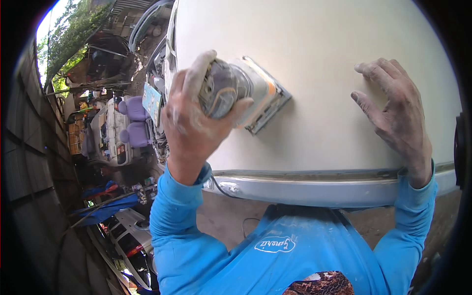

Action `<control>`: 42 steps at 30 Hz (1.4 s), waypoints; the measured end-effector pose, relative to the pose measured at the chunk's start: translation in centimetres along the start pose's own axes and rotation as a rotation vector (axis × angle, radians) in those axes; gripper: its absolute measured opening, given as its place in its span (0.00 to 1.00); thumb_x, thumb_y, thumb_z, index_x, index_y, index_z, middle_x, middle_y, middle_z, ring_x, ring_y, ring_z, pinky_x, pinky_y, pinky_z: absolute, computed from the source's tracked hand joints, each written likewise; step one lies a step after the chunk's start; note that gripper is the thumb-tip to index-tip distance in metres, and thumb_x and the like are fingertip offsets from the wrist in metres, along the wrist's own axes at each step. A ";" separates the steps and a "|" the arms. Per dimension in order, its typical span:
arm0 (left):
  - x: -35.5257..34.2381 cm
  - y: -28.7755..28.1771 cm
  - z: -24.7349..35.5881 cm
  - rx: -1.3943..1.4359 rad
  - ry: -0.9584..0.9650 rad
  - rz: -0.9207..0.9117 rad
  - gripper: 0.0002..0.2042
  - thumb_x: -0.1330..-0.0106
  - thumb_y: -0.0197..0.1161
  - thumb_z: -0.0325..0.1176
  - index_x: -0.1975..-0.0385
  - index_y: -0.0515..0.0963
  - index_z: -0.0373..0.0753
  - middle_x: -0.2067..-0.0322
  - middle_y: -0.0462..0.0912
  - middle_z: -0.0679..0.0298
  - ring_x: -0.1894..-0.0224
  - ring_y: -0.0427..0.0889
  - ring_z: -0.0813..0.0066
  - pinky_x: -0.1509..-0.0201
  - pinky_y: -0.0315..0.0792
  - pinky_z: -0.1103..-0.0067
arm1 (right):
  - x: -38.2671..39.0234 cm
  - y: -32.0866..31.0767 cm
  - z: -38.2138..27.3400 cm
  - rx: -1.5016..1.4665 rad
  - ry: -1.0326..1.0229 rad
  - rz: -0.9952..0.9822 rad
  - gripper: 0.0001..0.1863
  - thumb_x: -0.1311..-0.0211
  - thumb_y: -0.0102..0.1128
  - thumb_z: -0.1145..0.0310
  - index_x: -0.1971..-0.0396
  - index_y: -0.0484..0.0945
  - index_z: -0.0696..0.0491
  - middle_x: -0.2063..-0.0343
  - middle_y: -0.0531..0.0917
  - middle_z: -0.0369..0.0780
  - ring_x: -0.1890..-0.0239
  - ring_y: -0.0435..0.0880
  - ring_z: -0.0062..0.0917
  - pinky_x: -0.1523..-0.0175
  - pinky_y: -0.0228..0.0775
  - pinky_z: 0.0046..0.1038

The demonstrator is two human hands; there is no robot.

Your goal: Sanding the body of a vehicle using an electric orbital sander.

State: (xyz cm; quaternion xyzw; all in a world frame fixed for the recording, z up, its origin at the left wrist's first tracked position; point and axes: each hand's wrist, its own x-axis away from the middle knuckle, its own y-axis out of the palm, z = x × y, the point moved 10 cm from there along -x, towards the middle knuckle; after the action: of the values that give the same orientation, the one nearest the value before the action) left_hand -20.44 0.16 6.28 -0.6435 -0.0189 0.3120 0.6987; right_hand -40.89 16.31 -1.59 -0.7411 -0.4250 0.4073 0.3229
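Observation:
My left hand is wrapped round the dark, dusty top of an electric sheet sander. Its flat pad lies against a large cream-white vehicle panel, or very close to it. A dark cord runs down near my left wrist. Over the right part of the same panel is my right hand, empty, with fingers spread and slightly bent. Whether its fingertips touch the surface, I cannot tell. Pale dust coats both hands.
The panel's near edge has a gap and a pale blue-grey strip just in front of my body. Off to the left stand purple seats, a stripped car body and a silver car. A corrugated wall lines the far left.

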 end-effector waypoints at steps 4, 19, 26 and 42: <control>-3.3 0.6 -4.2 0.018 -0.005 0.045 0.37 0.54 0.84 0.38 0.42 0.77 0.37 0.54 0.85 0.50 0.56 0.88 0.55 0.52 0.83 0.66 | -0.1 0.1 0.1 -0.005 -0.028 0.022 0.17 0.44 0.72 0.70 0.55 0.82 0.57 0.60 0.83 0.44 0.55 0.81 0.36 0.48 0.76 0.36; 7.1 -2.0 -2.9 0.028 -0.255 -0.008 0.38 0.56 0.84 0.34 0.41 0.75 0.35 0.54 0.82 0.52 0.53 0.84 0.55 0.47 0.78 0.65 | 0.2 0.3 -0.3 0.065 -0.093 0.017 0.19 0.42 0.72 0.71 0.50 0.81 0.57 0.59 0.82 0.44 0.54 0.82 0.35 0.45 0.78 0.36; 3.7 -1.0 -1.7 -0.003 -0.095 0.004 0.38 0.57 0.84 0.34 0.41 0.76 0.35 0.57 0.83 0.52 0.55 0.85 0.56 0.49 0.80 0.65 | 0.1 0.2 0.1 0.045 -0.045 0.030 0.18 0.42 0.72 0.67 0.53 0.82 0.58 0.59 0.84 0.45 0.56 0.83 0.37 0.46 0.77 0.36; 7.2 -2.5 -0.9 -0.044 -0.215 0.017 0.38 0.56 0.84 0.33 0.42 0.75 0.34 0.56 0.82 0.51 0.55 0.84 0.54 0.47 0.78 0.64 | 0.3 -0.5 -0.4 0.042 -0.103 0.072 0.18 0.42 0.71 0.68 0.53 0.82 0.59 0.60 0.84 0.45 0.57 0.82 0.36 0.48 0.77 0.36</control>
State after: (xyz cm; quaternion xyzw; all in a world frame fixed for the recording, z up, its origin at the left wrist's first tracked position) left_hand -13.27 2.72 5.70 -0.6216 -0.0953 0.3847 0.6757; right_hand -40.66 16.72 -1.11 -0.7271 -0.4056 0.4650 0.3010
